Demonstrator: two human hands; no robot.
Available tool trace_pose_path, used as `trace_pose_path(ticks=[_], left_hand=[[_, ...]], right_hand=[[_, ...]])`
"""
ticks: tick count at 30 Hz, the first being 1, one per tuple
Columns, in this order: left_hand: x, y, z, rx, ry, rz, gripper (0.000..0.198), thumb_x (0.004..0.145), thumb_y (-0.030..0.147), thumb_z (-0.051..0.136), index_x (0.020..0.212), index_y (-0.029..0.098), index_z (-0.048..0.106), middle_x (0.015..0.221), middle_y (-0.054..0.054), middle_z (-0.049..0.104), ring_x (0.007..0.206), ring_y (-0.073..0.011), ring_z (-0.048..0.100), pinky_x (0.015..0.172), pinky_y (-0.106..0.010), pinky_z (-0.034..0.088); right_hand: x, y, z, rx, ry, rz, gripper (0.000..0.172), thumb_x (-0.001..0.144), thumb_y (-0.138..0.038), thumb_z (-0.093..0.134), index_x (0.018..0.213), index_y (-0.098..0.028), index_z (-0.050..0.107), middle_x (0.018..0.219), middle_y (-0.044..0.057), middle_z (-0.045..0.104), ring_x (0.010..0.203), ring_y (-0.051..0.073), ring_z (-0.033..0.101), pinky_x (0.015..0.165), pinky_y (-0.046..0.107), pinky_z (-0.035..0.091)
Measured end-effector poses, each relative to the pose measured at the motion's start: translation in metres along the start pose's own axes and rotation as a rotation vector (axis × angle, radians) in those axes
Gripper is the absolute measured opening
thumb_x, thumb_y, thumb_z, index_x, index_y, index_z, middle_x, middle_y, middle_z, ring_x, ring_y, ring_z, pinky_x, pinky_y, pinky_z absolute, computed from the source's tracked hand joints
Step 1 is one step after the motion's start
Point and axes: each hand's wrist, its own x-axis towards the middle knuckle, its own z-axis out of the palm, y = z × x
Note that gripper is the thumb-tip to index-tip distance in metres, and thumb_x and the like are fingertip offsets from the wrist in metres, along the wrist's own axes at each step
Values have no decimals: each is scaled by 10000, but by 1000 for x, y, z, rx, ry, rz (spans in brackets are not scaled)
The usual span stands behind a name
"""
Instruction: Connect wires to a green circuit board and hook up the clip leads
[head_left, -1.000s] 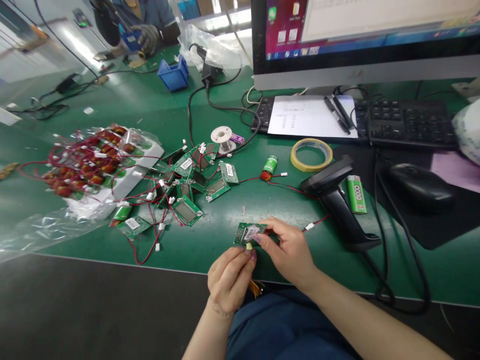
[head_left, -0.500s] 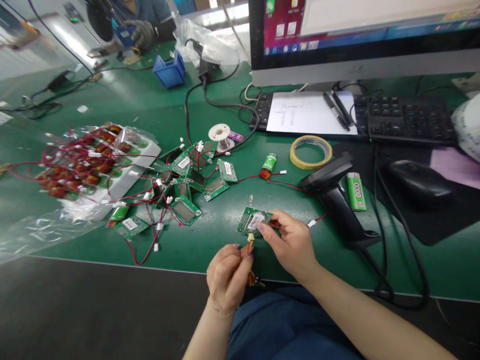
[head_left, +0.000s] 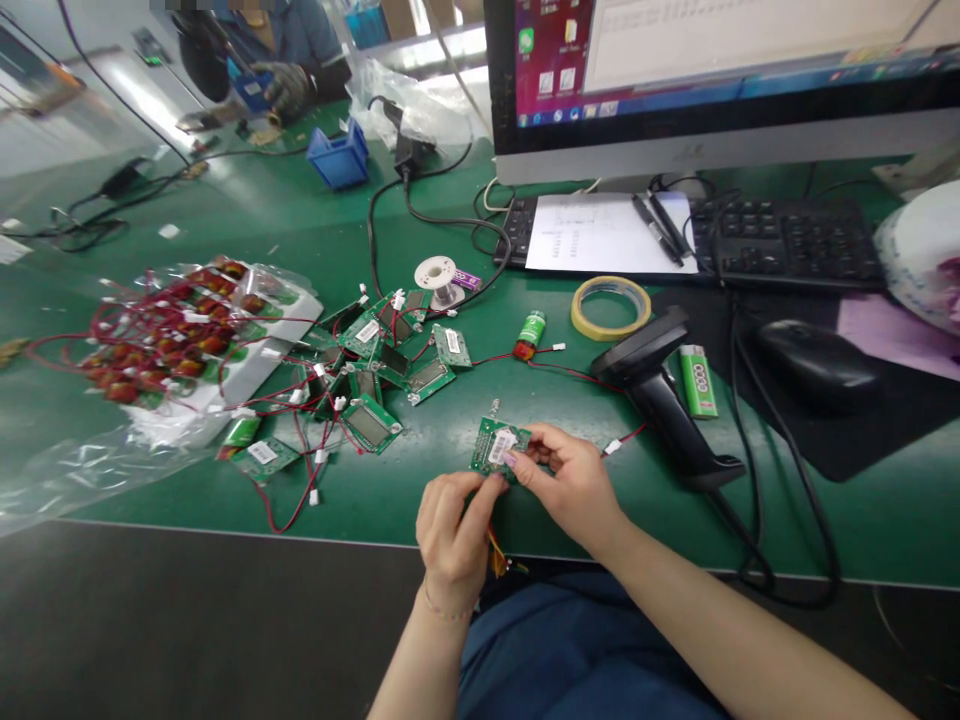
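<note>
The small circuit board [head_left: 495,447] is held just above the green bench [head_left: 420,480], to the left of the barcode scanner [head_left: 660,385] and nearer the bench's front edge than the scanner's head. It is pinched at its right edge by the right hand [head_left: 574,485], thumb and forefinger clamped on the rim, with the white label left facing up. The left hand [head_left: 450,535] is brought up to the board's lower edge, its fingertips pressed together on the upper end of the orange wires [head_left: 495,558]. The wires hang below that hand, past the bench edge, and the very tip of them is hidden by the fingers.

The board is judged light, thin and stiff, with small soldered parts that would be easily damaged. It is best taken by its bare edges rather than by its face. The wires are soft and should not be used to carry it.

Bare bench is left between the board and the scanner, crossed only by a red lead [head_left: 622,442]. Further left of the scanner, beyond the board, a heap of boards [head_left: 382,370] lies in tangled leads that could be snagged. The front edge is close below the hands, so anything let slip would likely be lost over it.
</note>
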Motion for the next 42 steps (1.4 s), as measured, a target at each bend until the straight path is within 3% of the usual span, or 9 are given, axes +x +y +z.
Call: trace_pose_path(ticks=[7, 14, 24, 29, 35, 42], left_hand=[[3, -1, -2, 33, -51, 50, 260, 724, 25, 612, 956, 141, 617, 830, -46, 576, 773, -137, 527, 664, -276, 429], [7, 1, -4, 30, -96, 60, 173, 779, 63, 557, 921, 148, 608, 813, -49, 602, 760, -134, 537, 672, -271, 441], [8, 3, -2, 30, -115, 47, 234, 740, 27, 597, 953, 123, 588, 800, -56, 610, 752, -136, 530, 667, -271, 440], [4, 0, -4, -72, 4, 59, 231, 715, -7, 606, 902, 128, 609, 777, -40, 600, 721, -128, 538, 638, -278, 439], [0, -4, -4, -147, 210, 52, 392, 637, -62, 649, 954, 168, 634, 813, -23, 611, 734, -135, 575, 627, -290, 482], [3, 0, -2, -223, 293, -34, 403, 579, -103, 675, 887, 154, 633, 830, -19, 615, 734, -126, 586, 601, -276, 500]], right_hand=[[3, 6, 2, 126, -84, 110, 122, 703, -243, 619, 783, -167, 566, 642, -34, 550, 581, 86, 524, 550, 202, 453], [5, 5, 2, 91, -65, 165, 138, 674, -243, 614, 777, -168, 562, 607, -48, 503, 539, 76, 477, 514, 199, 408], [1, 1, 5, -8, -24, 170, 77, 686, -223, 580, 718, -180, 524, 595, -42, 505, 535, 92, 483, 524, 224, 396], [2, 5, 7, -2, 81, 171, 104, 664, -212, 596, 673, -194, 494, 578, -52, 490, 531, 92, 472, 528, 228, 377], [8, 8, 1, 192, 28, 225, 200, 650, -305, 634, 738, -184, 502, 599, -48, 505, 518, 87, 488, 505, 221, 405], [8, 4, -4, 346, 8, 254, 327, 618, -351, 701, 813, -179, 502, 641, -47, 530, 525, 71, 474, 511, 208, 397]])
